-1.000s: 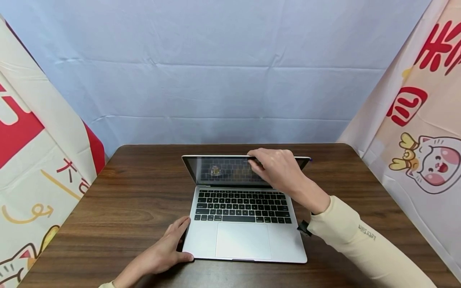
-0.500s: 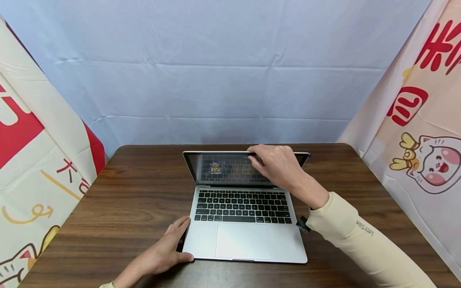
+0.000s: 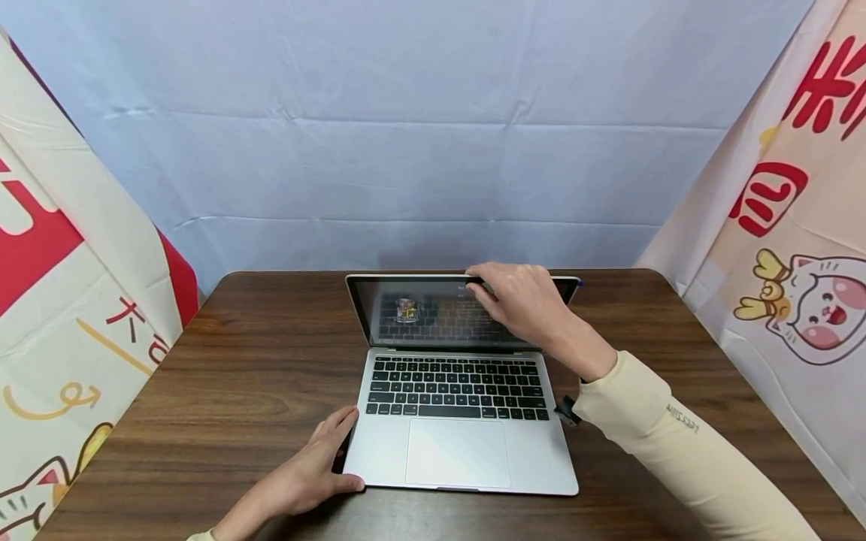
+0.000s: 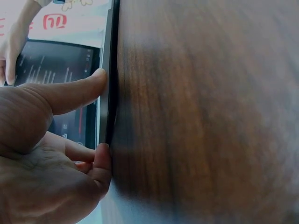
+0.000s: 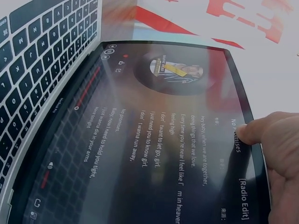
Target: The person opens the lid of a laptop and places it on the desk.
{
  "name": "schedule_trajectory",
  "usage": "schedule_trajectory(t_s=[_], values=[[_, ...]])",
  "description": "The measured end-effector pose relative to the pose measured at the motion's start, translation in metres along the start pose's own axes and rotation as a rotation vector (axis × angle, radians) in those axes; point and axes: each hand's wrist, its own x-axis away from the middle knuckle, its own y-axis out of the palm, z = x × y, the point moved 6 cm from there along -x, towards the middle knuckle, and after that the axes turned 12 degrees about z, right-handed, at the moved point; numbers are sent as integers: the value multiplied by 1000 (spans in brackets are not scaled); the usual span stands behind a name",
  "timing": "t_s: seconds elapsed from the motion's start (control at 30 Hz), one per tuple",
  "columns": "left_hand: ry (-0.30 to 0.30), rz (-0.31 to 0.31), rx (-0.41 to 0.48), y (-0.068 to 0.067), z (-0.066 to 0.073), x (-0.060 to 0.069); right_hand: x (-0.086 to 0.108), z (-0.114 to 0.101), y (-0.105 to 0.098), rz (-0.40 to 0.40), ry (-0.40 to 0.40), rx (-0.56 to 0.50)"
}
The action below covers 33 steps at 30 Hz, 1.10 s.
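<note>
A silver laptop [image 3: 456,454] stands with its lid up on the wooden table. My right hand [image 3: 524,304] pinches the lid's top edge right of centre. In the right wrist view the thumb [image 5: 250,133] lies on the screen side, and the other fingers are mostly hidden behind. The lit screen [image 5: 163,135] shows song lyrics and a round cover picture. My left hand [image 3: 307,466] rests against the base's left side, thumb at the front left corner. The left wrist view shows the thumb [image 4: 77,93] straight and a fingertip touching the base's edge.
The brown table [image 3: 237,376] extends around the laptop. A pale cloth [image 3: 406,150] hangs behind it. Printed banners flank both sides, the left one [image 3: 81,300] and the right one [image 3: 798,225]. A small dark object [image 3: 567,410] hangs at the right cuff.
The lid has tilted farther back, its top edge rising in the head view, and my right hand has moved up with it. My left hand and the laptop base stay in place.
</note>
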Motion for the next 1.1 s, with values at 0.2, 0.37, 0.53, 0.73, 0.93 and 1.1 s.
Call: schedule_trajectory(t_s=[0.2,0.37,0.53,0.73,0.93,1.1], values=[[6,-2,21,0,0,-1,-6,7,4,-50,39,-3],[12,1,4,0,0,-1,-10,13,6,-85,78,-5],[1,-5,-3,0,-1,-2,-12,17,8,-116,112,-1],[-4,-12,1,0,-2,-2,-14,22,11,-125,133,-3],[-9,-15,-2,0,-3,-3,-17,28,16,-129,153,6],[-17,-18,-5,1,-4,-5,-19,32,19,-148,181,10]])
